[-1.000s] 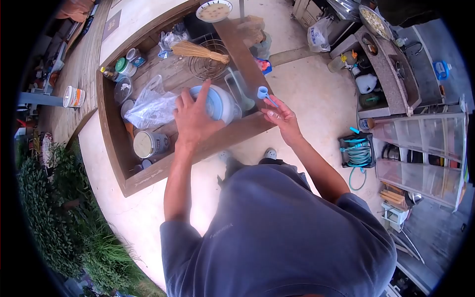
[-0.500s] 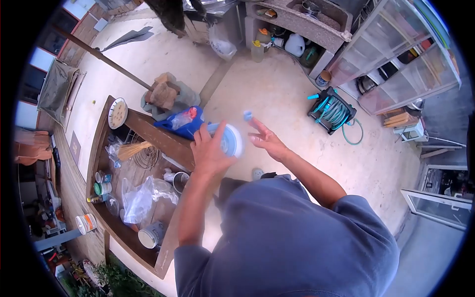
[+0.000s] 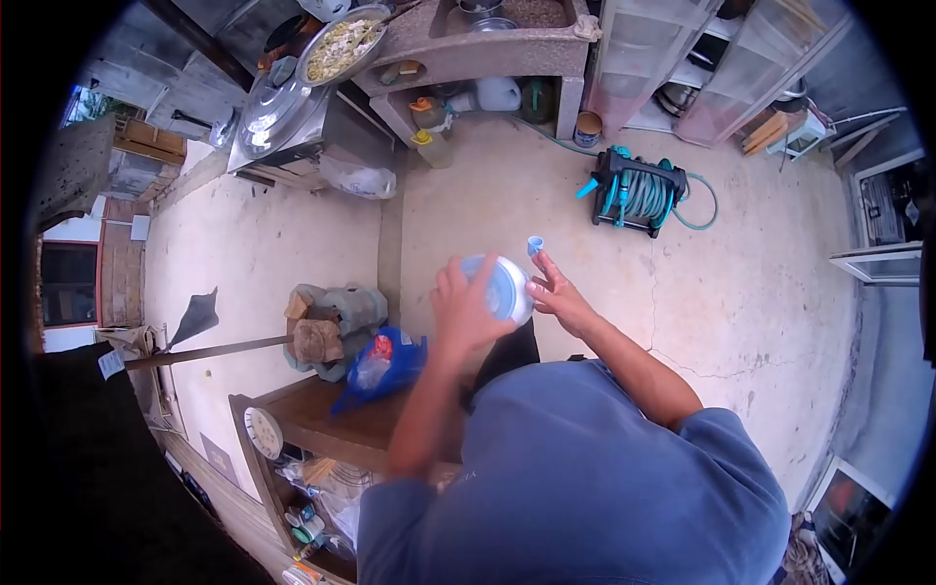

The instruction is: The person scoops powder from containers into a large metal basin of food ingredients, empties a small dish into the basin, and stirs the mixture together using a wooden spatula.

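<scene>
My left hand (image 3: 463, 310), partly blurred, grips a round white-and-light-blue tub (image 3: 503, 291) from the left and over its top. The tub is tilted, its light blue round face turned toward the left hand. On the right, my right hand (image 3: 567, 302) has its thumb side close to the tub's white edge; whether it touches is hard to tell. A small light blue cap (image 3: 535, 245), hollow side up, sits at the tips of the right hand's raised fingers. Both hands are in the air in front of my body.
Left of my hands, a blue bag (image 3: 382, 375) lies on a brown wooden bench (image 3: 341, 419), with a pale bowl (image 3: 263, 432) at its end. A teal hose reel (image 3: 639, 192) stands on the concrete floor. Ahead are a stone sink (image 3: 487, 44) and a pan of chopped food (image 3: 341, 47).
My view has turned left and up, bringing the stove and food pan into sight. The tub and right hand have come closer together. Both hands keep hold of their things.
</scene>
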### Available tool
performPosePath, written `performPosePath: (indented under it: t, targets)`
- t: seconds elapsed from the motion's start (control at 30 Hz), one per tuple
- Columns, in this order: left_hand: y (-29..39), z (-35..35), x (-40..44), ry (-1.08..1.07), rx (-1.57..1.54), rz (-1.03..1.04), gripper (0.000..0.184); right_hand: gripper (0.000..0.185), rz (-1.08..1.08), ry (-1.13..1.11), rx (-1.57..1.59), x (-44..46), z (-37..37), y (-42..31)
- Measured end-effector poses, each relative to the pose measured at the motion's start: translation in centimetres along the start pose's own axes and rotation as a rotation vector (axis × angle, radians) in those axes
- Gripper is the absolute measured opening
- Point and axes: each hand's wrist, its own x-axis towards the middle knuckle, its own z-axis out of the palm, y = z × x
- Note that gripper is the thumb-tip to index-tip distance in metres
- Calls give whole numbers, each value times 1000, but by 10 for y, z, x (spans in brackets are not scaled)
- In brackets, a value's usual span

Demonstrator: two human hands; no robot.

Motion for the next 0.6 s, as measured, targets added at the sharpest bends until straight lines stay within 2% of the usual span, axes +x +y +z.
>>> performPosePath:
  t: [0.17,0.37,0.43,0.6]
  targets:
    - [-19,-38,150,-27,116,82,103,113,-39,160,105,123,-16,-55]
    - [-35,-99,332,6,186,212,105,104,-156,303,155,251,-32,-184]
    - [-42,-109,394,63,226,287,104,95,-213,299,141,297,-45,-224]
    - [-54,-130,546,58,273,260,105,82,-286,286,165,427,-90,-305]
